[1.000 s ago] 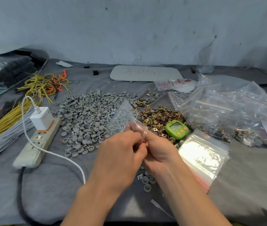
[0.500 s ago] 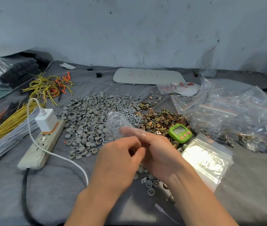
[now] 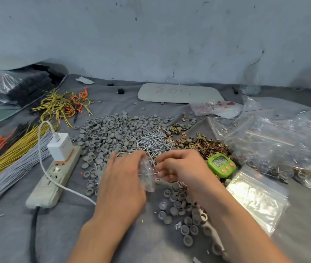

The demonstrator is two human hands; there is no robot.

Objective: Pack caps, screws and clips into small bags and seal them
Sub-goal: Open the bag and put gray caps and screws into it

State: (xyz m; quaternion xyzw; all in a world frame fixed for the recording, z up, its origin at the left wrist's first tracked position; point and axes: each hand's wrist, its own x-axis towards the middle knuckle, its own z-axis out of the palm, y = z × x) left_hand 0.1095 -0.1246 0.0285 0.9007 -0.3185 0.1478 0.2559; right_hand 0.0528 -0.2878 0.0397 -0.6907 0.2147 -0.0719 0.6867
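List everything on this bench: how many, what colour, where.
caps: large heap, grey, centre; more loose in front
screws: one pile, silver, right of caps
clips: one pile, brass, right of screws
small bag: one, clear, held at centre front
timer: one, green, in front of clips
flat bag stack: one, clear, near right
filled bags: heap, clear, far right
power strip: one, off-white, left; white charger plugged in
wire bundles: several, orange, yellow, grey, left edge
loose wires: tangle, yellow and orange, back left
board: one, grey, back centre
left hand: holds the small bag
right hand: fingers curled at the bag's mouth, grip unclear
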